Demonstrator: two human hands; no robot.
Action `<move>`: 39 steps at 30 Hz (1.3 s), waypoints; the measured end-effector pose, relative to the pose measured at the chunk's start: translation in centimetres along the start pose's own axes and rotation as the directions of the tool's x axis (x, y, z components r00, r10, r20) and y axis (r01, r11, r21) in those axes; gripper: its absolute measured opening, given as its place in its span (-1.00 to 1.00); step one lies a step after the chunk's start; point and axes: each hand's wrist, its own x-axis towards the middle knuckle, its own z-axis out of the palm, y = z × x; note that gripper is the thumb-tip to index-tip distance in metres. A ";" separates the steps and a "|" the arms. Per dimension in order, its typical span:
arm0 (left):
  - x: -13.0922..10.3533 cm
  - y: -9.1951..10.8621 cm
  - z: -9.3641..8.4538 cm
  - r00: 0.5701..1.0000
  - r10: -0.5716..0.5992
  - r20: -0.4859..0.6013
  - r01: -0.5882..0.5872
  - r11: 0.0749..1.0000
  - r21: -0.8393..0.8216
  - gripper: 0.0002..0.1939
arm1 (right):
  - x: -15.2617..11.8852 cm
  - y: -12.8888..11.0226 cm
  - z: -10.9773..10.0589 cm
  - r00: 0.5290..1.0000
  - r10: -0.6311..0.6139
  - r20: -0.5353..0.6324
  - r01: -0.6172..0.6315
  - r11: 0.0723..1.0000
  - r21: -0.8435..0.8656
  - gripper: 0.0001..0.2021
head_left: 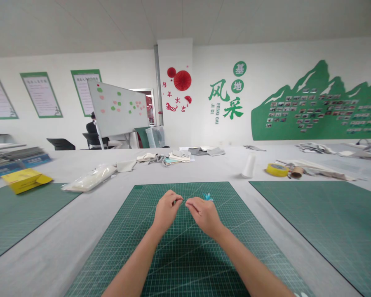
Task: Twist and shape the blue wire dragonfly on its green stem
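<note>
While a small blue item (208, 197) lay on the green mat (126, 231) just beyond the nearer right hand (205, 215), long axis unclear, the left hand (167, 210) sat farther off; both were pinched together at the fingertips, anything between them too small to tell.

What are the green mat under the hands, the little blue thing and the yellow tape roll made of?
Green mat: probably rubbery plastic, dull and flat, printed with a fine grid.
Blue thing: perhaps shiny plastic, going by its bright colour and pale highlights, but it's too small to be sure.
Tape roll: likely plastic film, smooth, yellow and slightly glossy.
</note>
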 end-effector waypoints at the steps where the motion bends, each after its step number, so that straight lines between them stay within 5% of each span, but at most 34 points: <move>1: 0.1 -0.2 0.0 0.999 -0.038 -0.022 0.037 0.998 -0.045 -0.83 | -0.1 -0.1 0.2 1.000 -0.005 0.012 0.004 1.000 0.010 -0.80; 4: 0.3 -1.0 0.1 0.970 -0.245 -0.010 0.230 0.925 -0.301 -0.83 | -0.3 -0.3 0.7 0.999 -0.010 0.049 0.009 1.000 0.009 -0.81; 7: 0.4 -1.6 0.1 0.890 -0.442 0.112 0.424 0.714 -0.556 -0.74 | -0.5 -0.1 1.0 0.998 0.006 0.068 -0.005 1.000 -0.008 -0.81; 13: 0.5 -1.3 0.1 0.828 -0.516 0.220 0.479 0.446 -0.756 -0.69 | -0.5 0.8 1.2 0.989 0.081 0.120 -0.072 0.994 -0.082 -0.79; 16: 0.5 -1.1 0.1 0.829 -0.510 0.231 0.477 0.429 -0.767 -0.70 | -0.4 1.3 1.3 0.982 0.141 0.125 -0.120 0.980 -0.162 -0.77; 21: 0.5 -1.1 0.1 0.846 -0.490 0.211 0.464 0.481 -0.744 -0.70 | 0.0 1.7 1.3 0.983 0.182 -0.034 -0.185 0.955 -0.234 -0.70; 26: 0.5 -0.8 0.0 0.850 -0.482 0.214 0.464 0.490 -0.738 -0.71 | 0.0 1.6 1.8 0.964 0.267 -0.005 -0.266 0.958 -0.105 -0.81; 30: 0.4 -0.6 -0.1 0.853 -0.472 0.224 0.460 0.477 -0.749 -0.70 | -0.6 3.0 2.6 0.892 0.431 0.135 -0.429 0.902 -0.051 -0.71; 33: 0.4 -0.6 -0.2 0.852 -0.470 0.232 0.462 0.464 -0.756 -0.70 | -0.9 4.9 2.9 0.836 0.543 0.074 -0.542 0.840 -0.030 -0.80; 35: 0.4 -0.6 -0.3 0.847 -0.475 0.240 0.473 0.465 -0.748 -0.69 | -0.9 5.6 2.9 0.815 0.579 -0.025 -0.577 0.814 0.061 -0.98; 37: 0.4 -0.6 -0.3 0.847 -0.473 0.243 0.479 0.481 -0.734 -0.69 | -0.6 5.3 2.7 0.809 0.585 -0.061 -0.555 0.794 0.249 -0.71; 39: 0.4 -0.5 -0.2 0.855 -0.459 0.240 0.473 0.505 -0.722 -0.68 | -0.2 4.1 2.5 0.823 0.565 0.050 -0.511 0.699 0.500 -0.53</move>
